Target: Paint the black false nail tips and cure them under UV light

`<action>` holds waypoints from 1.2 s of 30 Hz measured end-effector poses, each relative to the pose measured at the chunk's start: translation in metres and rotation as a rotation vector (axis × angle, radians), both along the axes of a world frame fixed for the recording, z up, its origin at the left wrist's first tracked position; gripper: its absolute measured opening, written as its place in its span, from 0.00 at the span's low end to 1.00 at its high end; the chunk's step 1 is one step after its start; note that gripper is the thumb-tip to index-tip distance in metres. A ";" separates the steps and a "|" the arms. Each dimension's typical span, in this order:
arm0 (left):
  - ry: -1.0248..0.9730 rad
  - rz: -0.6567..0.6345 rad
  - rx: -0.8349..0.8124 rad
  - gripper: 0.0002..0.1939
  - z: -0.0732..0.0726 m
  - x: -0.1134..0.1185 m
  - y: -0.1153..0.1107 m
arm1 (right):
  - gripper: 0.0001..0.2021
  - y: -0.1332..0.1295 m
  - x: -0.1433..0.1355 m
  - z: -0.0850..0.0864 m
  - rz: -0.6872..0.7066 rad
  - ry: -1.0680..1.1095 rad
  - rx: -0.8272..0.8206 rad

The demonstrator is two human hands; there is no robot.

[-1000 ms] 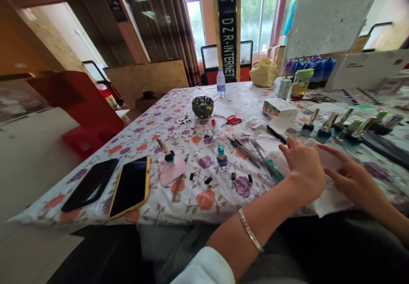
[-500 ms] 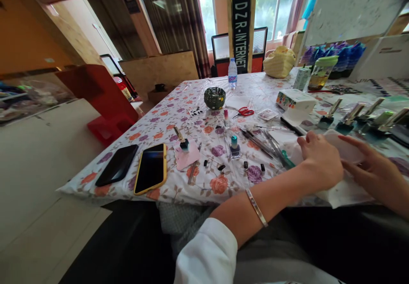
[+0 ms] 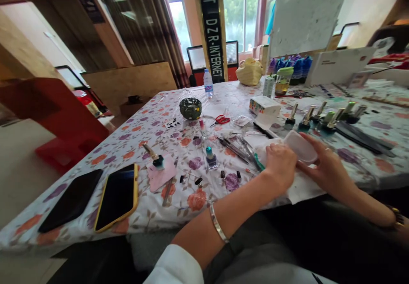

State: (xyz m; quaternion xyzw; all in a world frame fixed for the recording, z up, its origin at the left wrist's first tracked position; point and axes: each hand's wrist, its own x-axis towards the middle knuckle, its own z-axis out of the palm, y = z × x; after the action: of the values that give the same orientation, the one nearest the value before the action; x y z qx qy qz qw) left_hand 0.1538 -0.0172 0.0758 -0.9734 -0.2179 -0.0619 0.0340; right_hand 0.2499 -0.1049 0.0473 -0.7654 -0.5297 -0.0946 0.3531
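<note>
My right hand (image 3: 326, 166) holds a translucent white plastic container (image 3: 300, 146), tilted, between thumb and fingers. Just left of it my left hand (image 3: 281, 166) is closed, its fingers curled at white tissue-like material; what they grip is hidden. A white sheet (image 3: 302, 188) lies under both hands. Left of my left hand are metal tools (image 3: 234, 149) and a green-handled item (image 3: 258, 162). A polish bottle with a teal cap (image 3: 211, 158) stands on the flowered cloth, with small black nail pieces (image 3: 223, 174) in front of it.
Two phones (image 3: 117, 198) lie at the left front. An open polish bottle (image 3: 157, 160) sits on pink paper (image 3: 162, 175). Behind are red scissors (image 3: 222, 120), a woven bowl (image 3: 191, 108), a water bottle (image 3: 208, 83) and a tissue box (image 3: 264, 105). Several polish bottles (image 3: 305, 124) stand at right.
The view has turned right, so the table things appear further left. More of my right forearm, the container and the polish bottles at right now show. Both hands remain close together at the container.
</note>
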 end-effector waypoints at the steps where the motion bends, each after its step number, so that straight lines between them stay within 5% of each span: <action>1: 0.000 -0.012 -0.008 0.16 0.002 -0.001 0.001 | 0.30 0.000 -0.002 0.001 0.012 -0.001 0.010; 11: -0.088 -0.211 -0.160 0.26 0.023 -0.022 0.018 | 0.26 0.003 -0.013 0.002 0.052 -0.037 0.071; 21: -0.418 -0.302 -0.214 0.18 0.049 -0.029 0.045 | 0.18 0.005 -0.010 -0.003 0.046 -0.093 -0.036; 26: -0.862 -0.164 -0.288 0.13 0.072 -0.034 0.059 | 0.20 0.005 -0.011 -0.003 0.066 -0.062 -0.048; 30: -1.273 -0.112 -0.530 0.07 0.087 -0.042 0.059 | 0.25 0.002 -0.012 -0.001 0.077 -0.048 -0.068; 34: -1.369 0.179 -1.017 0.06 0.095 -0.071 0.046 | 0.33 0.002 -0.020 0.004 0.173 -0.107 -0.181; 36: -1.277 0.228 -1.061 0.05 0.093 -0.093 0.040 | 0.33 0.005 -0.025 0.007 0.279 -0.174 -0.264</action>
State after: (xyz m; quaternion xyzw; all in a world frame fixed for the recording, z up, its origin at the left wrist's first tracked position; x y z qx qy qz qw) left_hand 0.0613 0.0230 0.1692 -0.6102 -0.2926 -0.4867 -0.5524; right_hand 0.2251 -0.1004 0.0541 -0.7133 -0.6668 -0.0402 0.2121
